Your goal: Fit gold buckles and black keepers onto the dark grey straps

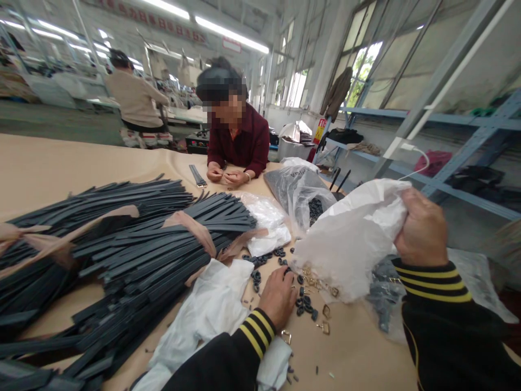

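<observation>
My right hand [421, 228] grips the top of a white plastic bag [354, 239] and holds it tilted, mouth down, over the table. Small gold metal buckles [321, 290] lie spilled below the bag's mouth. My left hand [279, 296] rests palm down on the table beside them, its fingers among small black loops [303, 307] and the buckles. Whether it pinches anything is hidden. Both my sleeves are black with yellow-striped cuffs.
Bundles of black straps [154, 244] tied with tan bands cover the left of the tan table [49, 168]. White bags [211, 304] and a grey bag of black loops [297, 193] lie nearby. A person in a dark red top [240, 141] works opposite. Blue shelves [448, 146] stand right.
</observation>
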`<state>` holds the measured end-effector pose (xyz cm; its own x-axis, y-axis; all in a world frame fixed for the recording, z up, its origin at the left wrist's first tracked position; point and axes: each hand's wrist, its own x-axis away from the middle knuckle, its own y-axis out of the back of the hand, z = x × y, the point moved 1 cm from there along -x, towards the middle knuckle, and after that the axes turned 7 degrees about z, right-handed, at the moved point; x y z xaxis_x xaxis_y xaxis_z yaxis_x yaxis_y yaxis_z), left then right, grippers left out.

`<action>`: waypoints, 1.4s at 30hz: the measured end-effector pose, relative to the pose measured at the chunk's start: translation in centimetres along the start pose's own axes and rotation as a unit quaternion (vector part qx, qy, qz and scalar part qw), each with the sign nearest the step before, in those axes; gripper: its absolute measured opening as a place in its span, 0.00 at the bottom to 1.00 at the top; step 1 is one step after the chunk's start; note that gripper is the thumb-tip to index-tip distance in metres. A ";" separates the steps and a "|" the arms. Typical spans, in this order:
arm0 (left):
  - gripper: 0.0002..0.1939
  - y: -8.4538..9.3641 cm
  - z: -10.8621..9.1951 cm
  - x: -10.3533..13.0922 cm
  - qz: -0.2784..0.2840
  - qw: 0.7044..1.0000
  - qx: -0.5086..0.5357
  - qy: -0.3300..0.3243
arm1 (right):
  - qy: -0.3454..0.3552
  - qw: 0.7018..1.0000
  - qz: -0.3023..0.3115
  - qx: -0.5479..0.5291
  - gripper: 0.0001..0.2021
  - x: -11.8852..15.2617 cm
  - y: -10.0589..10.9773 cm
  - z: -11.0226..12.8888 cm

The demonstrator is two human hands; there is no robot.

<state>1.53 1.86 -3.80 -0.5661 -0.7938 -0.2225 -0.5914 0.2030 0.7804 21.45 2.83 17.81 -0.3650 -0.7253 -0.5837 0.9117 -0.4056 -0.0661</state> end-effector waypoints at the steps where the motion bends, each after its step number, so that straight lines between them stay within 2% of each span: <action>1: 0.16 0.0 0.0 0.0 0.000 1.000 -0.001 0.002 | 0.015 1.000 -0.005 0.001 0.10 -0.1 0.0 0.3; 4: 0.17 0.0 0.1 -0.1 -0.006 1.000 -0.001 0.008 | 0.066 0.997 -0.005 0.037 0.13 -0.2 0.0 1.7; 6: 0.17 0.1 0.2 -0.2 -0.010 1.000 0.001 0.011 | 0.112 0.981 -0.034 0.154 0.14 0.2 0.0 2.3; 8: 0.17 0.2 0.1 -0.3 -0.015 1.000 0.004 0.010 | 0.138 0.946 -0.036 0.290 0.16 1.1 -0.1 1.9; 10: 0.16 0.4 0.0 -0.3 -0.025 1.000 0.008 0.003 | 0.122 0.922 0.033 0.367 0.18 2.5 0.0 -0.2; 12: 0.15 0.6 -0.1 -0.4 -0.044 0.999 0.016 -0.005 | 0.076 0.904 0.132 0.401 0.19 4.3 0.7 -3.9; 14: 0.15 0.6 -0.1 -0.5 -0.062 0.998 0.026 -0.013 | 0.012 0.865 0.210 0.455 0.19 6.2 2.0 -8.1; 15: 0.14 0.6 0.0 -0.6 -0.069 0.997 0.031 -0.016 | -0.032 0.845 0.228 0.483 0.20 7.1 2.7 -10.2; 17: 0.13 0.5 0.0 -0.6 -0.077 0.996 0.039 -0.022 | -0.071 0.828 0.250 0.497 0.20 8.6 4.1 -13.3; 19: 0.12 0.5 0.0 -0.6 -0.078 0.996 0.049 -0.024 | -0.094 0.818 0.272 0.498 0.20 9.6 4.9 -15.1; 21: 0.11 0.5 -0.1 -0.6 -0.074 0.995 0.059 -0.021 | -0.108 0.810 0.288 0.500 0.21 10.2 5.1 -15.9; 24: 0.11 0.6 -0.3 -0.6 -0.065 0.995 0.068 -0.017 | -0.114 0.799 0.300 0.508 0.26 10.5 4.3 -16.0; 28: 0.10 0.9 -0.4 -0.6 -0.054 0.996 0.073 -0.010 | -0.099 0.799 0.304 0.509 0.10 10.3 2.6 -15.4; 30: 0.09 1.0 -0.5 -0.6 -0.053 0.996 0.077 -0.008 | -0.092 0.803 0.303 0.505 0.07 9.7 2.2 -14.7; 36: 0.09 1.2 -0.8 -0.6 -0.048 0.995 0.086 -0.002 | -0.071 0.811 0.288 0.505 0.17 7.5 1.6 -11.7; 42: 0.09 1.2 -0.7 -0.6 -0.047 0.994 0.094 0.004 | -0.031 0.801 0.284 0.526 0.19 5.9 0.3 -8.8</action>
<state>1.60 2.18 -2.33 -0.5000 -0.8181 -0.2841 -0.7385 0.2315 0.6332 21.27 3.34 7.21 0.0145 -0.9720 -0.2344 0.2814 -0.2209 0.9338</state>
